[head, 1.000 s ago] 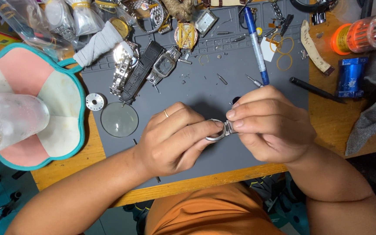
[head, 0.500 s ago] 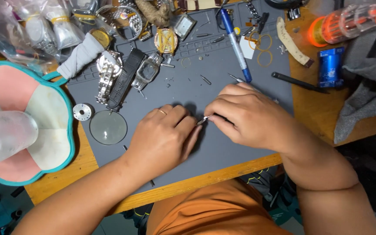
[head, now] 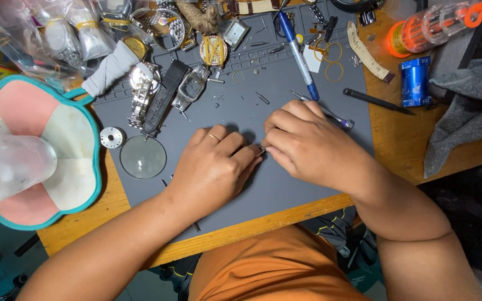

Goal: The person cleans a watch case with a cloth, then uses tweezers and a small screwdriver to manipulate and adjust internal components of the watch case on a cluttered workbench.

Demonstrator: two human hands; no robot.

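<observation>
**Closely pinched: a tiny metal part between two hands**

Nearest the counter's [head: 285, 214] wooden edge, both hands rest on the grey work mat [head: 285, 178]. The left hand [head: 213, 167], ring on one finger, and the right hand [head: 308, 145] meet fingertip to fingertip, each grip clenched on a small metal part [head: 262, 149], mostly hidden between them. Just left lies a round glass lens [head: 143, 157] beside a small toothed disc [head: 111, 137]. Farther back sit a steel watch [head: 140, 92], a black strap [head: 165, 95] and a blue pen [head: 298, 53]. A blue cylinder [head: 415, 81] stands on wood to the right.
</observation>
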